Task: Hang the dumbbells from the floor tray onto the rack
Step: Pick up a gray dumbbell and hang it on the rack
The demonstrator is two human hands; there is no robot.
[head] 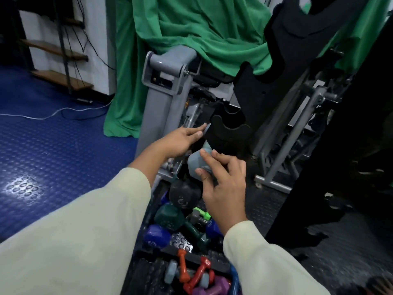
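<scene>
A grey dumbbell (196, 165) sits tilted at the lowest cradle of the black rack (229, 133). My right hand (223, 184) grips its near head, thumb and fingertips curled round it. My left hand (180, 139) reaches to the dumbbell's far head by the cradle's left edge, fingers fairly straight and touching it. Below my hands several dumbbells lie in the floor tray (148, 250): a black one (184, 195), a dark green one (170, 217), a blue one (156, 233), and small orange-red ones (197, 271).
Grey exercise-machine frame (163, 81) stands just left of the rack, draped with green cloth (202, 28). More empty black cradles (261, 75) rise up the rack. Blue studded floor (53, 145) lies to the left, with a white cable (63, 111) across it.
</scene>
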